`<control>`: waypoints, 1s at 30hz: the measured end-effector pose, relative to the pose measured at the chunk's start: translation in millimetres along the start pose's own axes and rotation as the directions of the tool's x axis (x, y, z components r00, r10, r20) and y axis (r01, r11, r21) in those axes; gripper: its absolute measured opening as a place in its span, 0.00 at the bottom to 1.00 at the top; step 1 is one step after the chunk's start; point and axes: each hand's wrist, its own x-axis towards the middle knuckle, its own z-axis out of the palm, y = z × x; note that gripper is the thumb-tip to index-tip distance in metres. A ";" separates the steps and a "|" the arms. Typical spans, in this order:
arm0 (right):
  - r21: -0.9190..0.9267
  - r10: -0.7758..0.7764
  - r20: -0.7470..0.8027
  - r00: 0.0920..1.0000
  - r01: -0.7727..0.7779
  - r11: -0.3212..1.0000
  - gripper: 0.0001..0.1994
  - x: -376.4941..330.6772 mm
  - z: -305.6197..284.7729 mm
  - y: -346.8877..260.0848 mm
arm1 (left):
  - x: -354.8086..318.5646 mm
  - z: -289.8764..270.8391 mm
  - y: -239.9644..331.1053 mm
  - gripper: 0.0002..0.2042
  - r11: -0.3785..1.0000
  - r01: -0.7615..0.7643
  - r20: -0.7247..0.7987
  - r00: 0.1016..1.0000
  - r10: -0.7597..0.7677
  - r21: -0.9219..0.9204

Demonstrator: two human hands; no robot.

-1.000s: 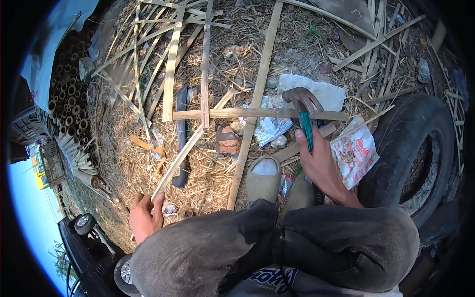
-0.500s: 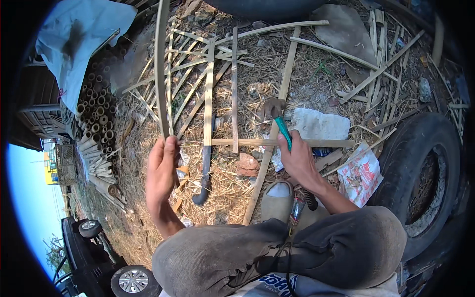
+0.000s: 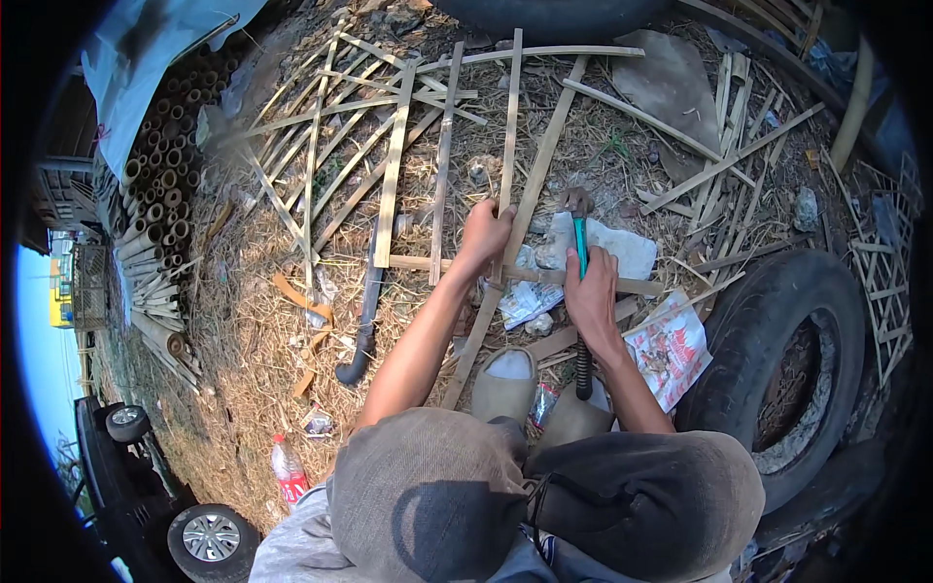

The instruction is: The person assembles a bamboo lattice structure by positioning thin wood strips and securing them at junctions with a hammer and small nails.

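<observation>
My left hand (image 3: 487, 236) is closed on the near part of a bamboo strip (image 3: 512, 107), which lies lengthwise over a crosswise strip (image 3: 632, 286). To the right, my right hand (image 3: 592, 289) grips a hammer with a green handle (image 3: 580, 243). The hammer's head (image 3: 575, 202) is up by a white stone block (image 3: 622, 255), and a dark ribbed end shows below my fist. Two more lengthwise strips, a wide one (image 3: 397, 170) and a narrower one (image 3: 447, 160), lie left of my left hand, reaching the crosswise strip. A longer slanted strip (image 3: 552, 146) passes close to my left hand.
A lattice of bamboo strips (image 3: 311, 165) lies at the far left. A long dark tool with a hooked handle (image 3: 358, 360) rests nearer. Tyres (image 3: 841, 282) stand on the right, beside loose strips (image 3: 739, 146). A bottle (image 3: 289, 471) stands near my left knee; cut bamboo poles (image 3: 160, 204) are stacked left.
My left hand has moved right and brought the raised strip down over the crosswise piece. My right hand still holds the hammer, now more upright in view. The view has shifted slightly.
</observation>
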 end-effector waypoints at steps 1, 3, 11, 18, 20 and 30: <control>-0.061 -0.059 -0.036 0.998 0.057 0.997 0.16 1.2 -2.3 13.6 | -2.7 5.9 3.2 0.20 0.999 -0.034 0.036 0.999 0.034 0.007; -0.092 -0.116 -0.026 0.993 0.113 0.989 0.16 -3.8 9.7 23.5 | -18.5 -6.1 -2.5 0.22 0.993 -0.104 -0.078 0.991 0.108 0.050; -0.053 -0.118 -0.016 0.993 0.117 0.992 0.16 -2.1 6.1 18.9 | -56.2 -10.8 -22.1 0.24 0.842 -0.337 0.070 0.938 0.341 0.422; -0.047 -0.033 0.005 0.999 0.033 0.998 0.19 -8.8 -10.3 22.8 | -73.7 -11.5 -20.4 0.23 0.824 -0.288 0.017 0.947 0.320 0.488; 0.006 0.033 0.044 0.998 -0.033 0.999 0.20 -9.4 -20.9 8.6 | -82.0 -25.9 -12.4 0.22 0.813 -0.320 -0.019 0.927 0.376 0.487; 0.096 0.241 -0.034 0.970 -0.236 0.967 0.20 -26.1 -134.3 -27.1 | -111.9 -18.2 61.1 0.18 0.733 -0.536 -0.130 0.763 0.633 0.419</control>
